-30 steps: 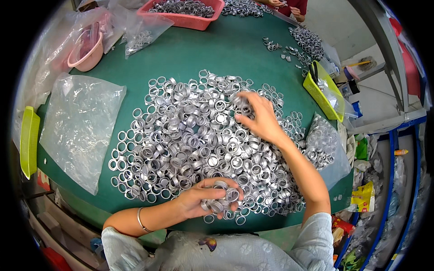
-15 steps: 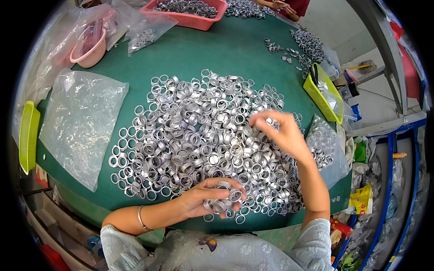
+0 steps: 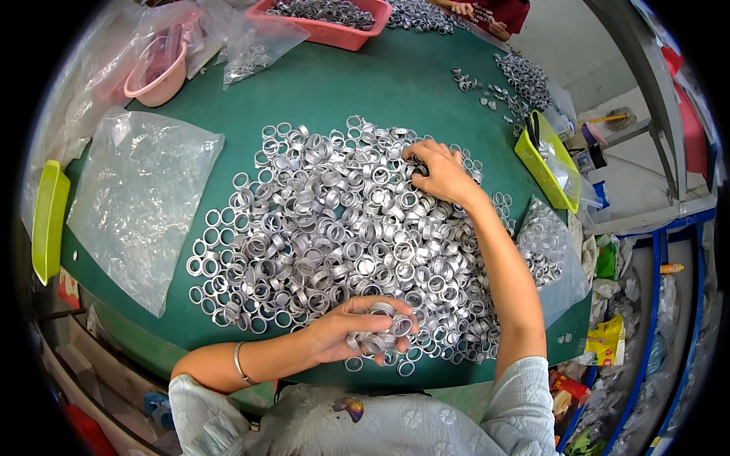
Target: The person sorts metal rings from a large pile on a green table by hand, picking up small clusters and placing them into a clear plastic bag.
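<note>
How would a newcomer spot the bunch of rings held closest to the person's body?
On the green table, find the broad heap of silver-grey rings. At its near edge is the left hand, its arm wearing a bangle, and in it a small cluster of rings. Unlike the heap beside it, this cluster is cupped in the hand.

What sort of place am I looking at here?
Probably a workshop handling small metal parts: silvery rings heaped on a green worktable, a pinkish-red tray of grey pieces, and another person at the far end.
</note>
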`<act>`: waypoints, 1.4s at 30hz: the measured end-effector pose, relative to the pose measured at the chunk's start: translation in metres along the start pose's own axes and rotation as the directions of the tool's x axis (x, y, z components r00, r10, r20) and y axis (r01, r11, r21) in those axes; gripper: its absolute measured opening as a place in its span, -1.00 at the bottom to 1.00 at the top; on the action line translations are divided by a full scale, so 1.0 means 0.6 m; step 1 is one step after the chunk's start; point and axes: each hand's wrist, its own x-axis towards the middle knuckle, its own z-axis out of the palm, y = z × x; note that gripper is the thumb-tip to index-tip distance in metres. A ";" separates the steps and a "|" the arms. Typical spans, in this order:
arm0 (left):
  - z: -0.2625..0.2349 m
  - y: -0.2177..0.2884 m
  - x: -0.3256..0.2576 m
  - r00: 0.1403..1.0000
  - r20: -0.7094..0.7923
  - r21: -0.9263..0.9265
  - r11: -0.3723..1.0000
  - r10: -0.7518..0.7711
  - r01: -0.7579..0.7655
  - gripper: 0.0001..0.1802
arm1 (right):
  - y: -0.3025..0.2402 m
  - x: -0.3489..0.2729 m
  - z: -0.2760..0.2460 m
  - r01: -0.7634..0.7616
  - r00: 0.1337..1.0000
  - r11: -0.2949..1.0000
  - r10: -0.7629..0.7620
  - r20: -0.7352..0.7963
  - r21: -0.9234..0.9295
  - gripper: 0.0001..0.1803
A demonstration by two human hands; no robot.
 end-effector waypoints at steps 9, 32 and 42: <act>0.000 0.000 0.002 0.999 0.050 0.023 1.000 0.011 -0.012 -0.60 | 0.004 0.000 0.013 0.058 0.965 0.994 -0.079 -0.252 -0.088 -0.77; 0.009 0.001 0.001 1.000 0.004 0.056 0.998 -0.015 0.015 -0.65 | 0.016 0.088 0.018 0.048 0.940 0.953 0.058 -0.336 0.300 -0.71; 0.004 -0.001 0.002 1.000 0.017 0.042 0.999 -0.015 0.014 -0.64 | -0.014 0.111 -0.001 -0.133 0.936 0.676 0.326 -0.133 0.725 -0.80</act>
